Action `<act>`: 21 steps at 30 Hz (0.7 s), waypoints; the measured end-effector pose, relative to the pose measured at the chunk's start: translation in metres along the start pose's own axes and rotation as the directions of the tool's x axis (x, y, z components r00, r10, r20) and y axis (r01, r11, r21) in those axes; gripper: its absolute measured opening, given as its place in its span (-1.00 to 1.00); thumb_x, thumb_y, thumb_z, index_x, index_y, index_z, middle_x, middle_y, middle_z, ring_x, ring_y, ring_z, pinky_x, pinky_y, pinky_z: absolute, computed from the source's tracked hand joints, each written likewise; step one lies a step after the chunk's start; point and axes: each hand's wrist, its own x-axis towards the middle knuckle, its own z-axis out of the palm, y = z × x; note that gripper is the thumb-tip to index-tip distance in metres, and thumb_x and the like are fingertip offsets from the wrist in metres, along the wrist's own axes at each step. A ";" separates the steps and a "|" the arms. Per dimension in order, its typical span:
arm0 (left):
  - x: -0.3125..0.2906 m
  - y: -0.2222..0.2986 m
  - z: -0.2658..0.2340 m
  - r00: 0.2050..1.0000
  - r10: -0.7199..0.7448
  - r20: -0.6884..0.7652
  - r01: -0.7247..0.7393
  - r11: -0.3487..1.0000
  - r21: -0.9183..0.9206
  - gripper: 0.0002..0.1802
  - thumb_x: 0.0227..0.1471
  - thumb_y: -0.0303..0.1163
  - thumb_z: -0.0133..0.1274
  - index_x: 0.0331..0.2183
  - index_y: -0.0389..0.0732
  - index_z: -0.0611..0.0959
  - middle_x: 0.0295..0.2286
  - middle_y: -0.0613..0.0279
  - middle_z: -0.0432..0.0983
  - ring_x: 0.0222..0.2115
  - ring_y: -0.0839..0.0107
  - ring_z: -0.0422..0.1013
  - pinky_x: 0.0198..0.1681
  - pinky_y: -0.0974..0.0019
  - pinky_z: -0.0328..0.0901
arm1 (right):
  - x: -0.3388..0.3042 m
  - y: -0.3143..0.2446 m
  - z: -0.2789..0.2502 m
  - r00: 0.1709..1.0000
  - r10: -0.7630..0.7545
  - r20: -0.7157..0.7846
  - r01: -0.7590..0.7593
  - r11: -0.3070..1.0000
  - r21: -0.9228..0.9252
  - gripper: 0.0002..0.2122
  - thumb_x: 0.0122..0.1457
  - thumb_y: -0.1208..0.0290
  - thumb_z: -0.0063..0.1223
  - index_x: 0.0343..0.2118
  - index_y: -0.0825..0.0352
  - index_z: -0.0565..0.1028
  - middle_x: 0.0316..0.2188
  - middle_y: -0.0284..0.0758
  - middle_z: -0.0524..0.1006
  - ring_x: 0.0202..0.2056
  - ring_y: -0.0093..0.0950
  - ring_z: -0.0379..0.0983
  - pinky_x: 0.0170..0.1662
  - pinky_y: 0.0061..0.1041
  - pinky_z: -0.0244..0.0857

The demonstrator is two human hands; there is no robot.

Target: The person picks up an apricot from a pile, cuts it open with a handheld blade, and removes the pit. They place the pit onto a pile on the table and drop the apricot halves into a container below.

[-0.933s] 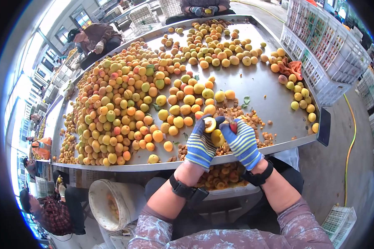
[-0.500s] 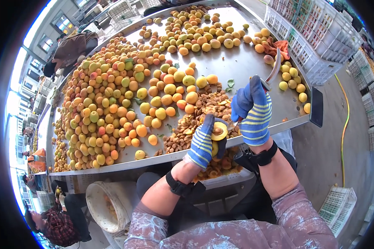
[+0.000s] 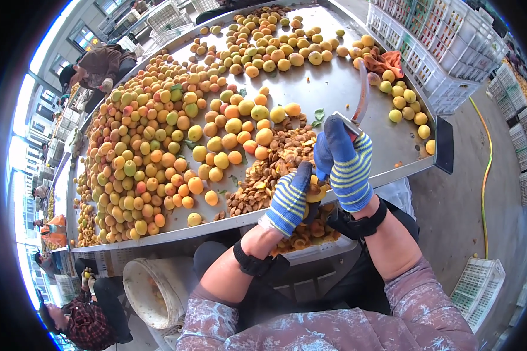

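Observation:
My left hand [image 3: 290, 202], in a blue-and-yellow striped glove, is closed around a cut apricot [image 3: 316, 192] above the table's near edge. Close beside it, my right hand [image 3: 348, 169] in a matching glove grips a curved knife [image 3: 363, 99], its blade pointing up and away. The right fingertips come up to the apricot and partly hide it. Behind both hands lies a heap of brown apricot pits [image 3: 255, 190]. Below them, halved apricots [image 3: 316, 234] fill a container under the table edge.
Whole apricots [image 3: 140, 158] cover the left of the metal table [image 3: 310, 93]. An orange cloth [image 3: 385, 61] and a dark flat panel [image 3: 444, 146] are at its right. White crates [image 3: 439, 47] are stacked beyond. A white bucket [image 3: 152, 292] stands lower left; other people work at far left.
My right hand has turned and come in against the apricot, swinging the knife blade more upright and leftward. The apricot's cut face with its pit, visible before, is now mostly covered.

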 end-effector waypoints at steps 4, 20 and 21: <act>-0.001 -0.011 -0.012 0.995 0.098 0.029 -0.100 0.992 0.071 -0.57 0.13 -0.05 -0.03 -0.37 -0.27 0.59 -0.52 0.26 0.49 -0.55 0.52 0.39 -0.48 0.43 0.30 | 0.003 0.002 0.002 0.999 -0.002 -0.032 0.001 1.000 -0.014 -0.56 0.26 0.04 -0.06 -0.69 0.13 0.18 -0.81 -0.58 0.06 -0.79 -0.70 0.00 -0.72 -0.64 -0.08; -0.016 0.015 0.008 0.999 0.044 0.001 -0.044 0.998 -0.043 -0.43 0.22 0.08 -0.24 -0.28 -0.26 0.59 -0.48 0.32 0.49 -0.46 0.63 0.36 -0.34 0.48 0.28 | 0.016 0.022 -0.024 0.932 0.360 -0.038 -0.314 0.857 0.409 -0.51 0.29 0.06 -0.16 -0.77 0.01 0.03 -0.81 -0.62 -0.04 -0.80 -0.68 -0.10 -0.72 -0.60 -0.14; -0.018 0.016 0.010 0.999 0.054 0.000 -0.053 0.995 -0.081 -0.42 0.24 0.08 -0.26 -0.28 -0.26 0.59 -0.47 0.33 0.50 -0.44 0.63 0.36 -0.32 0.48 0.27 | 0.017 0.024 -0.025 0.933 0.358 -0.039 -0.312 0.858 0.408 -0.51 0.29 0.06 -0.16 -0.77 0.01 0.03 -0.81 -0.62 -0.04 -0.80 -0.68 -0.10 -0.72 -0.60 -0.14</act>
